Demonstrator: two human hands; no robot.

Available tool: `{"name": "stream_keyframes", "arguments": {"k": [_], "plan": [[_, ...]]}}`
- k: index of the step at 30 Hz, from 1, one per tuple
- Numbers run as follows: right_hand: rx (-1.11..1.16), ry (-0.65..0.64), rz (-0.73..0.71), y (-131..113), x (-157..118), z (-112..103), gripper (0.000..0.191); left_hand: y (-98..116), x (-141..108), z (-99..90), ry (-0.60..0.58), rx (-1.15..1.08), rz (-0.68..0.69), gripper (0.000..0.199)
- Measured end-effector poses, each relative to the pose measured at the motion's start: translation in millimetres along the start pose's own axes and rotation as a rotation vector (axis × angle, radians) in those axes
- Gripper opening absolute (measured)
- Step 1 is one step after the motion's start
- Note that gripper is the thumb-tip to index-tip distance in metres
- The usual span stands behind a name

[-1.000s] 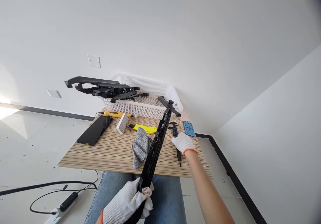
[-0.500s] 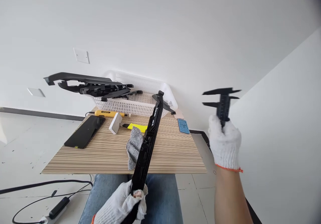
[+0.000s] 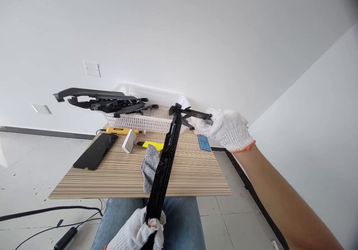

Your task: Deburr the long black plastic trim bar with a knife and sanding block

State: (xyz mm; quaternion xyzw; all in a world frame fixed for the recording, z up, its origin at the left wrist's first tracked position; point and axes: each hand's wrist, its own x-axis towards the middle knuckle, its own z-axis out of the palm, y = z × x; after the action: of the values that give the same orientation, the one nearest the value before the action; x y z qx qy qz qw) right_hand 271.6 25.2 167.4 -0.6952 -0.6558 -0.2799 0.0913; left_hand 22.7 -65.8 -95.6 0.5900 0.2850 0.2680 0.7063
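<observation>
My left hand [image 3: 141, 229], in a white knit glove, is closed around the lower end of a long black plastic part [image 3: 162, 168]. The part slants up and away over the table, with its hooked tip at the top. My right hand [image 3: 228, 128], gloved as well, grips a black caliper [image 3: 195, 113] held sideways. The caliper's jaws are at the part's upper tip; whether they touch it I cannot tell. Behind the part, a grey cloth [image 3: 150, 166] lies on the table, partly covered.
A white basket [image 3: 134, 122] with several black plastic parts [image 3: 112, 102] stands at the back of the striped table [image 3: 195, 175]. Around it lie a yellow corded tool [image 3: 121, 131], a phone [image 3: 96, 151], a white block [image 3: 129, 141], a yellow cutter [image 3: 153, 145] and a blue card [image 3: 204, 143].
My right hand has swung left and turned the caliper from upright to sideways, bringing its jaws to the part's tip. My left hand stays almost still with the part.
</observation>
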Motion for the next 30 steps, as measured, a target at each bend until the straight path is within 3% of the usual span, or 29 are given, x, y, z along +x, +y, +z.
{"name": "stream_keyframes", "arguments": {"k": [4,9,17,24,30], "plan": [[-0.084,-0.109,0.013,-5,1,-6,0.037,-2,1,-2.7,0.002,-0.003,0.020,0.076],[-0.079,-0.149,0.014,-3,0,-5,0.038,-7,0,-2.4,-0.007,-0.016,0.020,0.076],[-0.092,-0.096,-0.029,2,-1,-2,0.041,-2,1,-1.6,-0.014,-0.035,0.026,0.077],[-0.128,0.026,-0.084,8,7,3,0.037,7,-1,1.2,0.017,-0.036,0.008,0.074],[-0.077,0.010,-0.049,9,7,4,0.041,9,-1,0.7,-0.031,-0.038,0.005,0.074]]}}
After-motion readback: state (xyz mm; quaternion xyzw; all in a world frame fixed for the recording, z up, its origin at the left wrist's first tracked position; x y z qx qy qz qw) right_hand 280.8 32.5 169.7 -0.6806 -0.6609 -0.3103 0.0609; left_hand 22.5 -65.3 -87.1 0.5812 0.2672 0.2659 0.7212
